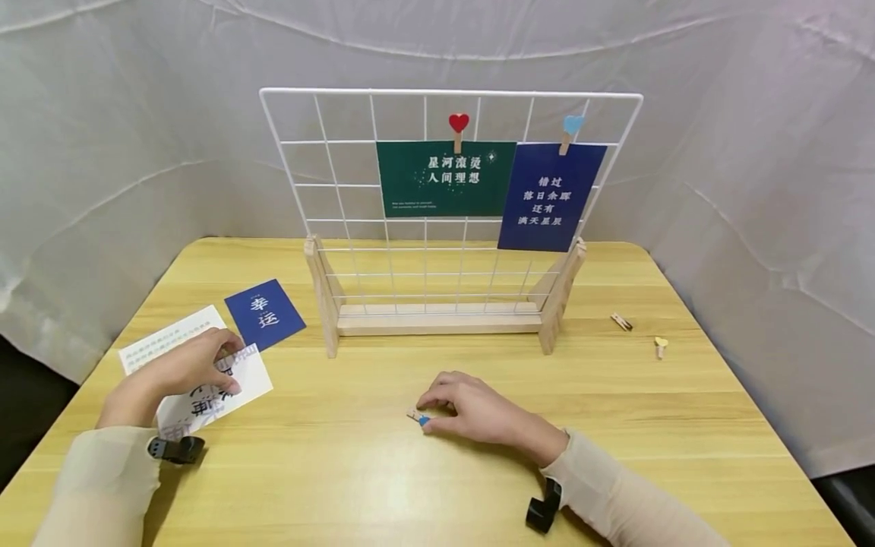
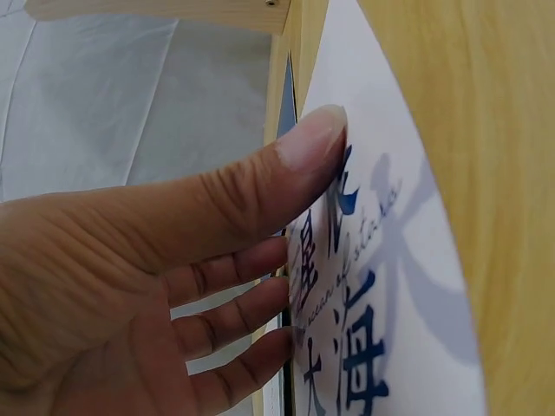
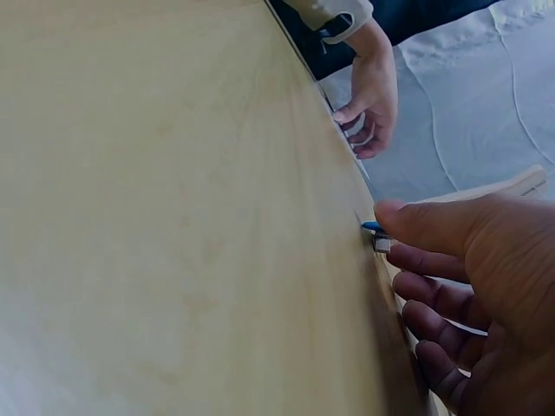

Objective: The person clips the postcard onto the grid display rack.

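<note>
from here, head view: left grip (image 1: 191, 365) arches over the black-lettered white card (image 1: 212, 404) on the desk (image 1: 328, 479); right grip (image 1: 472, 410) curls about the blue-topped clip (image 1: 416, 416). left wrist: thumb (image 2: 251, 195) and fingers (image 2: 234, 316) apart, seemingly nothing held. right wrist: thumb meets clip, pinched or not i can't tell; i'd squeeze squarely before lifting.

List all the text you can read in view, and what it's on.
Green card: "星河滚烫 人间理想"; small print beneath is too small.
Hanging blue card: "错过 落日余晖 还有 满天星辰".
Flat blue card: "幸运".
Front white card: "星", "大", "海", "of stars"; the rest is partly covered by the left hand or unclear.
Back white card: green lines, too blurred.
</note>
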`<action>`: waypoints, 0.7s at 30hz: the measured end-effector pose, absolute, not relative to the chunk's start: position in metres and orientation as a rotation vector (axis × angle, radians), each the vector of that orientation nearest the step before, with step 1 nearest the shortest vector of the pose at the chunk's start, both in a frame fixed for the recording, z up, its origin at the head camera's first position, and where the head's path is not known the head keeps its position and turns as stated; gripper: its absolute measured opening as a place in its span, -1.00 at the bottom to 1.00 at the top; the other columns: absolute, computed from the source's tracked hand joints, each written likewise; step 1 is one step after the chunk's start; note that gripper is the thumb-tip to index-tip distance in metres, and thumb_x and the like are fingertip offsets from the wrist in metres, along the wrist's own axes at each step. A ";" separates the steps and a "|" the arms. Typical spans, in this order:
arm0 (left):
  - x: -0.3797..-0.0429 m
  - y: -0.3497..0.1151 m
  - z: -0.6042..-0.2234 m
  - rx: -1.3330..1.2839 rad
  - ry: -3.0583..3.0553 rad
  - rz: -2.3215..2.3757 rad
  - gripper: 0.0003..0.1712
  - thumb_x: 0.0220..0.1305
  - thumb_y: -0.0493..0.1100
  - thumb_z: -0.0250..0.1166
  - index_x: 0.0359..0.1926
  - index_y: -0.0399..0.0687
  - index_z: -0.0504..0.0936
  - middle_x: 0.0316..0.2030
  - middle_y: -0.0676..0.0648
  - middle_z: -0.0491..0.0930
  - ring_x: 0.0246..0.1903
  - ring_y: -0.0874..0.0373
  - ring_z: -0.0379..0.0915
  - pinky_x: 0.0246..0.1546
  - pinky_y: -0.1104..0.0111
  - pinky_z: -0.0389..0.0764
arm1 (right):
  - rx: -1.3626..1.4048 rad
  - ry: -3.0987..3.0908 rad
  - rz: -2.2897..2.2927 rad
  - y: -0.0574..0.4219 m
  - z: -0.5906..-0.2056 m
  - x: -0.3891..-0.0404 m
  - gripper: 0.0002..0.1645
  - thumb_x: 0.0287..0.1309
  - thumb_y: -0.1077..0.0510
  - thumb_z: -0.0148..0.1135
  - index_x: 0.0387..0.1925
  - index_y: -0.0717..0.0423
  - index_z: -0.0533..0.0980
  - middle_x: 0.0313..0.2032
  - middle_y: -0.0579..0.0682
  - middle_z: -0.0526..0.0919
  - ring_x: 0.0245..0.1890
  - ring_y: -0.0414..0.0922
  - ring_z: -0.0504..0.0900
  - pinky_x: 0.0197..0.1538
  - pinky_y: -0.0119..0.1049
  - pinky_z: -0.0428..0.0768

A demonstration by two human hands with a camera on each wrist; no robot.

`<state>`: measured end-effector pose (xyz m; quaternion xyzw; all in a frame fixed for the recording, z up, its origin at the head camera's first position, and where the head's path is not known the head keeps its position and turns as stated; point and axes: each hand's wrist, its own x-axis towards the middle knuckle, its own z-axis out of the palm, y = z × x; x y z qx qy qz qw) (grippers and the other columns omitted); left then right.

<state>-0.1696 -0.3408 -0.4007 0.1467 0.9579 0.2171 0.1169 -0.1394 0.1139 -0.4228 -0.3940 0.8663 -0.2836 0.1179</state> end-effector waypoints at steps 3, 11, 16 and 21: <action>-0.170 -0.341 -0.400 0.428 2.797 0.648 -0.20 -0.15 -0.05 0.61 -0.04 -0.50 0.43 -0.15 -0.33 0.53 -0.23 -0.08 0.44 -0.07 -0.07 0.47 | -1.150 2.536 -0.838 0.113 -0.423 -0.140 -0.72 0.22 -0.07 0.33 -0.06 -0.14 0.66 -0.17 -0.32 0.54 -0.25 -0.31 0.45 -0.16 -0.39 0.47; -0.168 -0.340 -0.399 0.417 2.786 0.658 -0.13 -0.16 -0.03 0.61 0.02 -0.55 0.41 -0.12 -0.37 0.52 -0.16 -0.18 0.46 -0.02 -0.11 0.45 | -1.166 2.551 -0.854 0.113 -0.425 -0.139 -0.86 0.23 0.01 0.34 -0.18 -0.14 0.67 -0.24 -0.30 0.52 -0.31 -0.29 0.44 -0.24 -0.42 0.46; -0.167 -0.339 -0.397 0.384 2.779 0.598 0.02 -0.22 0.10 0.62 0.10 -0.53 0.40 -0.05 -0.41 0.50 -0.09 -0.21 0.44 0.00 -0.11 0.44 | -1.175 2.560 -0.850 0.114 -0.426 -0.138 -0.87 0.24 0.02 0.33 -0.19 -0.13 0.67 -0.25 -0.29 0.52 -0.32 -0.29 0.43 -0.26 -0.42 0.46; -0.168 -0.338 -0.396 0.374 2.785 0.556 0.06 -0.29 0.15 0.63 0.07 -0.52 0.41 -0.05 -0.43 0.48 -0.11 -0.22 0.43 -0.03 -0.10 0.44 | -1.165 2.569 -0.832 0.114 -0.425 -0.139 -0.88 0.26 0.00 0.31 -0.19 -0.15 0.67 -0.24 -0.32 0.51 -0.32 -0.30 0.44 -0.25 -0.44 0.47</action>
